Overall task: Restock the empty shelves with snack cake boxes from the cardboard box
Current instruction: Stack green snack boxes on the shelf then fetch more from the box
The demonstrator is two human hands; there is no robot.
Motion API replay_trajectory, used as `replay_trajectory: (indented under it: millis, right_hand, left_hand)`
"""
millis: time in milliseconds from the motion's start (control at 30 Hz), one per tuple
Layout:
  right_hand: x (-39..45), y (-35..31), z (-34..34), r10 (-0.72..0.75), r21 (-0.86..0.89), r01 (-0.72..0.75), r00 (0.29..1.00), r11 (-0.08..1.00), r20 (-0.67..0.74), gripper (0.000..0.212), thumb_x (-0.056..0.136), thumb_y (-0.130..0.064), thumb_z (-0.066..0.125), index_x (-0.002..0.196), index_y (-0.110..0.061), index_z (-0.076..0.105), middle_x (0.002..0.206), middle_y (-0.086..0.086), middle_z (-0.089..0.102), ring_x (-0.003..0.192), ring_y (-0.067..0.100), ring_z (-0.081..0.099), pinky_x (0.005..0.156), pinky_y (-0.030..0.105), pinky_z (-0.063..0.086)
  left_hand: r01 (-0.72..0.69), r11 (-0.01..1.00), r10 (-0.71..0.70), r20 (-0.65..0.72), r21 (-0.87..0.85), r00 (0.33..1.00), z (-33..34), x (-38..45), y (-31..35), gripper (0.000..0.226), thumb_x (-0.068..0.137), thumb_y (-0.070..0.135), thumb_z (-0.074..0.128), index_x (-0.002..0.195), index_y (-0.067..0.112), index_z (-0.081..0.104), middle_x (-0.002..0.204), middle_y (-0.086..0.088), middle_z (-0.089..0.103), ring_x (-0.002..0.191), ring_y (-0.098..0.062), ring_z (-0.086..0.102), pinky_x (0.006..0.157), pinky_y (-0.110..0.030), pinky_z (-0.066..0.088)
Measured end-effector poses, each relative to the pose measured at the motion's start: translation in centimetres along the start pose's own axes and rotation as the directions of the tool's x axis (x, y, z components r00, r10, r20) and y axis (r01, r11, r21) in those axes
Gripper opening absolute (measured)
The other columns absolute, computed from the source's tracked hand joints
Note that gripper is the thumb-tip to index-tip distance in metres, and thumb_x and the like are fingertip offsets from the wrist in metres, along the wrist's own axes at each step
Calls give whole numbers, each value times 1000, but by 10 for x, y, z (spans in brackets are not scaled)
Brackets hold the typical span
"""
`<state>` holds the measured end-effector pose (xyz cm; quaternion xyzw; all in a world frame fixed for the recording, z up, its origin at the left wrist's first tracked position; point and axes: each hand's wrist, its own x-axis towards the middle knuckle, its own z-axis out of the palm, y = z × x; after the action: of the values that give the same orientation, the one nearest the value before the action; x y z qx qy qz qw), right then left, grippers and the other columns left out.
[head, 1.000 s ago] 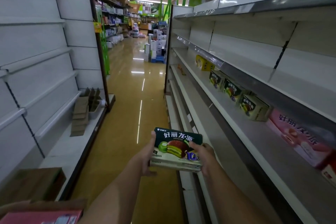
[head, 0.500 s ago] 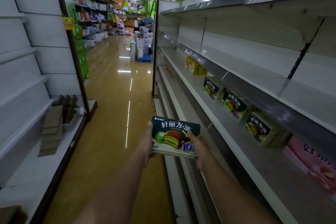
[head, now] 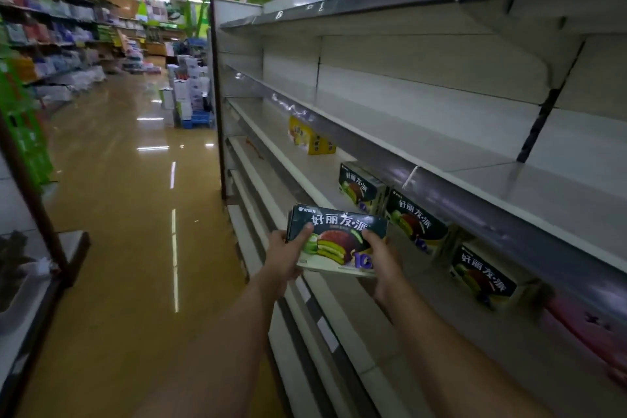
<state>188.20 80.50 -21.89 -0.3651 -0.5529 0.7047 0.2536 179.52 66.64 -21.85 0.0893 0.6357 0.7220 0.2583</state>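
- Head cam view: both my hands are out in front holding one dark snack box (head: 336, 241), tilted a bit, printed face up toward me.
- Left hand (head: 286, 260) grips the box's left end, thumb curled over the top face near the corner.
- Right hand (head: 381, 261) grips the right end, fingers wrapped over the front face, rest of the hand under it.
- Box is up in the air just off the front edge of the shelf (head: 305, 176) on my right, not touching it as far as I can tell.
- On that shelf there's a row of three matching dark boxes standing upright: far box (head: 358, 185), middle box (head: 415, 220), near box (head: 481, 276).
- Further down the same shelf sits a yellow box (head: 310, 137), well apart from the dark ones.
- Closest to me, past the near box, something pink (head: 587, 329), too blurry to read.
- Shiny tan floor (head: 118, 214) runs down the aisle, with stacked white cartons (head: 188, 92) at the far end.
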Motion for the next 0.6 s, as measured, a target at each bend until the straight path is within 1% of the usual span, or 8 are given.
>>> replay_trajectory:
  millis: [67,167,267,300,367,467,533,600]
  right_hand:
    - [8,-6,7,26,37,-24,998,999,-57,52,73,-39,66,114,-7,60,95,14,69,78,29,67,73,40,57]
    - [9,-18,19,39,75,-27,984,997,-172,22,91,-21,53,108,-8,55,77,7,60,60,18,54,54,25,40]
    - [11,-21,24,53,95,-27,956,995,-289,15,90,-14,50,105,-10,52,71,4,56,57,15,51,50,23,36]
    - [12,-20,24,49,102,-16,943,995,-330,15,90,-14,50,104,-9,52,70,4,56,55,16,51,50,23,36]
    - [10,-21,23,44,100,-5,918,995,-394,13,90,-12,49,102,-8,52,70,5,54,55,16,49,49,24,36]
    - [11,-25,16,33,67,-1,885,998,-465,11,93,-6,47,103,-7,51,74,5,51,59,15,45,48,23,36]
    - [10,-31,10,37,51,-13,867,999,-497,9,92,-6,47,99,-6,53,86,9,54,68,18,47,57,27,37]
    - [16,-34,0,43,51,-19,839,999,-543,15,94,-8,49,106,-4,56,106,12,51,93,27,52,74,31,39]
  left_hand:
    - [-16,1000,14,51,24,999,3,26,10,35,89,36,63,108,12,45,99,-9,62,77,-17,60,66,-31,52]
    - [-83,985,55,179,153,982,4,64,24,28,88,43,62,103,20,56,109,-9,65,92,-22,62,80,-34,49]
    - [-117,955,30,304,274,952,6,89,30,46,88,52,58,115,15,60,111,-8,67,94,-21,63,76,-31,49]
    - [-123,948,12,352,294,936,8,94,31,49,88,54,56,118,15,60,112,-7,67,93,-20,63,73,-30,47]
    - [-114,941,-32,418,320,908,13,102,30,50,88,52,57,122,16,59,115,-5,66,99,-21,62,77,-29,44]
    - [-122,937,-69,513,328,856,26,114,28,48,84,30,72,125,12,56,119,-4,63,104,-21,60,82,-29,45]
    - [-152,931,-63,559,330,827,39,121,28,54,78,14,78,126,8,55,121,-7,63,104,-21,60,84,-28,46]
    - [-209,915,-58,626,344,777,55,130,29,56,75,5,78,125,8,54,119,-6,63,103,-19,59,83,-26,45]
